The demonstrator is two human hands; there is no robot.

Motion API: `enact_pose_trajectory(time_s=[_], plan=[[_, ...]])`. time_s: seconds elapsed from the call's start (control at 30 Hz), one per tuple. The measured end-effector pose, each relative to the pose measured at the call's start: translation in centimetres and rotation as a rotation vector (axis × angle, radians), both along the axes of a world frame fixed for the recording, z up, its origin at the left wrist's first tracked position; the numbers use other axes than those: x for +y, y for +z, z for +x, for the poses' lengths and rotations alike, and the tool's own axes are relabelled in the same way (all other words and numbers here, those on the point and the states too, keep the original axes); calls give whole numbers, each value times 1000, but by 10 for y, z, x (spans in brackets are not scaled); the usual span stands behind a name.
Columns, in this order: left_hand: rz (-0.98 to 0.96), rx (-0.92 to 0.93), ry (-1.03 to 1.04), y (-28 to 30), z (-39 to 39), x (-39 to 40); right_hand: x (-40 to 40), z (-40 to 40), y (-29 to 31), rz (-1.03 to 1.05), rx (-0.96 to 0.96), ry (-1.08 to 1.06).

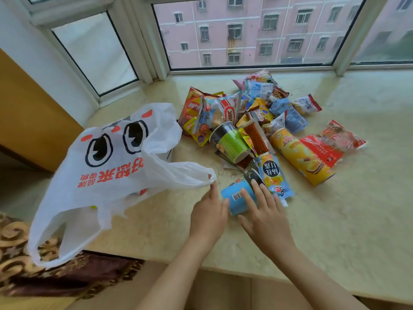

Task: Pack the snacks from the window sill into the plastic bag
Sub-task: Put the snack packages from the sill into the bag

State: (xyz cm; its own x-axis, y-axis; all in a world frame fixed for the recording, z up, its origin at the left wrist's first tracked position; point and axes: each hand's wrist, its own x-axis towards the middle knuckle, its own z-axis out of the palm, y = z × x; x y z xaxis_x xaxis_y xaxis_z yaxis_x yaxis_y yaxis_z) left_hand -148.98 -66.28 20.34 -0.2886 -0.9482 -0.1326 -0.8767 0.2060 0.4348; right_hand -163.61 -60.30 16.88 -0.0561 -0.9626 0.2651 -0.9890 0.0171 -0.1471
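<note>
**Both hands at the blue cup, bag beside the pile**

Landmark: blue cup [240, 195], lying on its side on the marble window sill [335, 209], at the near edge of the snack pile.

- Right hand [266, 218]: fingers spread and laid flat over the blue cup's top and right side. Open, palm down; not clear from this angle whether it has any grip yet.
- Left hand [209, 217]: against the cup's left side, thumb touching its base end, fingers extended. The forefinger tip meets one handle of the plastic bag [107, 173]; whether it pinches the handle, cannot tell.
- Plastic bag: white, with a cartoon face and red lettering, left of the cup, billowed up, its near end hanging over the sill edge.
- Just beyond and right of the cup: a blue drink pouch [273, 175], touching it.
- Beyond the cup: a green cup [232, 143] on its side.
- Further right: yellow crisp tube [301, 156], lying flat, and a red packet [333, 142].
- Far side of the pile from the cup: red Lay's bag [192, 106] among mixed small packets.
</note>
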Motion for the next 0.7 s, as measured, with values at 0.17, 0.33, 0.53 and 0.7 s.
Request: enact_pose_trajectory(time_s=[0.17,0.33,0.53,0.7], plan=[[95,184,-35,-1,-29,-12,-11,-10,-10,76,22,-76],[251,301,-98,-13,-41,-34,-20,-19,-26,131,-41,-72],[412,212,-204,-32,-31,-69,-41,-20,-25,103,-110,-64],[189,311,-59,-47,-20,-69,-61,-22,-14,151,-189,-206]])
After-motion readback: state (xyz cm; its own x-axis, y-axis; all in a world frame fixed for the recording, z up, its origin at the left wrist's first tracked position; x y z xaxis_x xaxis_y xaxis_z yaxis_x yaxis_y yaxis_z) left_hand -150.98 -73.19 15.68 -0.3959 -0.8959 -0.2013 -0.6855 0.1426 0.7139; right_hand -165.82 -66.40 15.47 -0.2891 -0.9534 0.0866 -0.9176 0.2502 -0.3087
